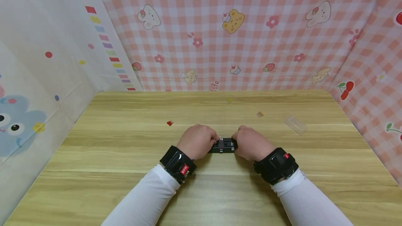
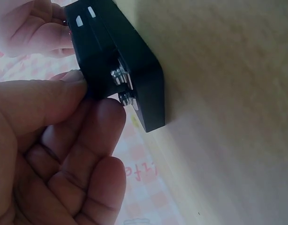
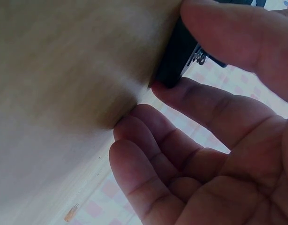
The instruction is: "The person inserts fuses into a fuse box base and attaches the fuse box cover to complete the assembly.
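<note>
A small black fuse block (image 1: pixel 225 145) with metal screw terminals lies on the wooden table between my two hands. My left hand (image 1: pixel 197 141) pinches its left part with thumb and index finger; in the left wrist view the fingertips are at the block's raised middle, beside two metal terminals (image 2: pixel 119 77). My right hand (image 1: pixel 252 144) holds the right end between thumb and index finger. In the right wrist view the other fingers of that hand (image 3: pixel 181 159) are bent beside the block, with fingertips close to the table.
A red blade fuse (image 1: pixel 170 123) lies beyond my left hand. Farther back are a small yellow piece (image 1: pixel 229 100) and a tan blade fuse (image 1: pixel 259 114). A clear plastic box (image 1: pixel 295 125) is at the right. Patterned cloth (image 1: pixel 201 27) hangs behind the table (image 1: pixel 207 198).
</note>
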A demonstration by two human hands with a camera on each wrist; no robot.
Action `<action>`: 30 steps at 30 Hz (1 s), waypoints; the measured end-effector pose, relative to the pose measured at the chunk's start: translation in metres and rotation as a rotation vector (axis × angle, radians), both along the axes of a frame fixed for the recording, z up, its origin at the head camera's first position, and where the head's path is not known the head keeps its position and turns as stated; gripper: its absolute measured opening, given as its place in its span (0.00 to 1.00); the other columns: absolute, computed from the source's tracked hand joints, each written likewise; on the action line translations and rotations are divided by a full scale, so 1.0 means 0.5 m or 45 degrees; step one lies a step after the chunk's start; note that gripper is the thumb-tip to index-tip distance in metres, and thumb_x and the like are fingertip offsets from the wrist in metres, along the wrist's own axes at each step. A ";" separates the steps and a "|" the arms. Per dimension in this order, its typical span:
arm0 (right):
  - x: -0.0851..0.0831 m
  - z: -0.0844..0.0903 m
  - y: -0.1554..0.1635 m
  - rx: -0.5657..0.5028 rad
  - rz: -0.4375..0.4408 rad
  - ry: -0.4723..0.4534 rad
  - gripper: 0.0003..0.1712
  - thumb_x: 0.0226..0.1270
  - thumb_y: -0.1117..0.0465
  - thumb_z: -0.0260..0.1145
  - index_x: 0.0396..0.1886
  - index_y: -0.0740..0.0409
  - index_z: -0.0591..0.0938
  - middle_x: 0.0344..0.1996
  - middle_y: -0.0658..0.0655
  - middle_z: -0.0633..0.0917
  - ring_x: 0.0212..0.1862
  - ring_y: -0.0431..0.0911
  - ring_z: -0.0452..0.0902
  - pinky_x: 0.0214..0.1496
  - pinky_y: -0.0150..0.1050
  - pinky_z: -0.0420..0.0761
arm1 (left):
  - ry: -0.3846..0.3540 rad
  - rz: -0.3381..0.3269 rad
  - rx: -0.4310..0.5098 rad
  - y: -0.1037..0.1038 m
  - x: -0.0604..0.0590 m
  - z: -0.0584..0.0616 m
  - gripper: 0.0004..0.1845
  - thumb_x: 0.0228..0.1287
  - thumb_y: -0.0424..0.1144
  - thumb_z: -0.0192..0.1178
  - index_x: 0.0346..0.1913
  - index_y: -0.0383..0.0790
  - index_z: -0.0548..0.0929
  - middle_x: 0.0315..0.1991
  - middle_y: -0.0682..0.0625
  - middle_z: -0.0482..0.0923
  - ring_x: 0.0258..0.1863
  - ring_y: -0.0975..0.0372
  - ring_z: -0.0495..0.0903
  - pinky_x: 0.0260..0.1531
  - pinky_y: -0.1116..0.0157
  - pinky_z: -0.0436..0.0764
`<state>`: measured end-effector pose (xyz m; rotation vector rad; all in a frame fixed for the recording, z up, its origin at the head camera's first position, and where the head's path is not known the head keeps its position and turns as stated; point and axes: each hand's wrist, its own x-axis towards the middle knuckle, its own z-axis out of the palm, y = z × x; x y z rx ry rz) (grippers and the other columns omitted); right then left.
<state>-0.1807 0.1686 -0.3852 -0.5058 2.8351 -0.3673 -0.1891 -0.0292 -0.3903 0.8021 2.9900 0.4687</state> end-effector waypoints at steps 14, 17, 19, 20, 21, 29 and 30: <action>0.000 -0.001 0.001 -0.006 -0.010 -0.017 0.12 0.52 0.71 0.77 0.37 0.58 0.91 0.35 0.56 0.80 0.33 0.47 0.74 0.35 0.37 0.75 | -0.040 0.012 0.050 -0.009 -0.001 0.000 0.06 0.70 0.41 0.70 0.44 0.53 0.95 0.41 0.58 0.92 0.37 0.66 0.84 0.42 0.64 0.81; 0.001 0.000 -0.001 -0.009 -0.017 -0.025 0.12 0.52 0.71 0.77 0.38 0.58 0.91 0.35 0.56 0.80 0.32 0.48 0.75 0.35 0.37 0.75 | -0.047 0.009 0.053 -0.012 0.000 0.000 0.06 0.70 0.41 0.70 0.45 0.53 0.95 0.41 0.58 0.92 0.38 0.66 0.85 0.42 0.64 0.81; 0.001 0.000 -0.001 -0.008 -0.012 -0.024 0.12 0.52 0.71 0.77 0.37 0.58 0.91 0.35 0.56 0.80 0.32 0.47 0.75 0.35 0.37 0.75 | -0.039 0.001 0.045 -0.013 0.000 0.000 0.06 0.70 0.41 0.70 0.45 0.53 0.95 0.41 0.58 0.92 0.39 0.65 0.85 0.44 0.63 0.82; 0.001 0.000 -0.001 -0.007 -0.007 -0.021 0.11 0.52 0.71 0.77 0.37 0.58 0.90 0.35 0.56 0.80 0.32 0.47 0.74 0.35 0.37 0.75 | -0.033 -0.005 0.040 -0.013 -0.001 0.000 0.06 0.70 0.41 0.70 0.45 0.53 0.95 0.42 0.58 0.92 0.39 0.65 0.86 0.44 0.62 0.82; 0.001 0.001 -0.001 -0.007 -0.002 -0.018 0.11 0.52 0.71 0.77 0.37 0.58 0.90 0.34 0.56 0.79 0.33 0.47 0.74 0.35 0.37 0.75 | -0.025 -0.010 0.034 -0.014 -0.001 0.000 0.06 0.70 0.42 0.70 0.45 0.53 0.95 0.42 0.58 0.92 0.40 0.64 0.86 0.45 0.62 0.83; 0.000 0.000 0.000 -0.002 0.010 -0.012 0.10 0.52 0.71 0.77 0.35 0.58 0.90 0.34 0.56 0.80 0.32 0.47 0.75 0.35 0.37 0.76 | -0.010 -0.014 0.027 -0.020 -0.002 0.000 0.06 0.70 0.43 0.69 0.45 0.53 0.95 0.42 0.58 0.92 0.43 0.63 0.87 0.48 0.60 0.84; 0.000 0.001 0.000 -0.001 0.008 -0.015 0.10 0.52 0.71 0.77 0.35 0.58 0.90 0.34 0.56 0.80 0.32 0.47 0.75 0.35 0.37 0.76 | -0.015 -0.009 0.031 -0.021 -0.002 0.001 0.06 0.70 0.43 0.69 0.45 0.53 0.95 0.42 0.58 0.92 0.43 0.63 0.87 0.49 0.60 0.84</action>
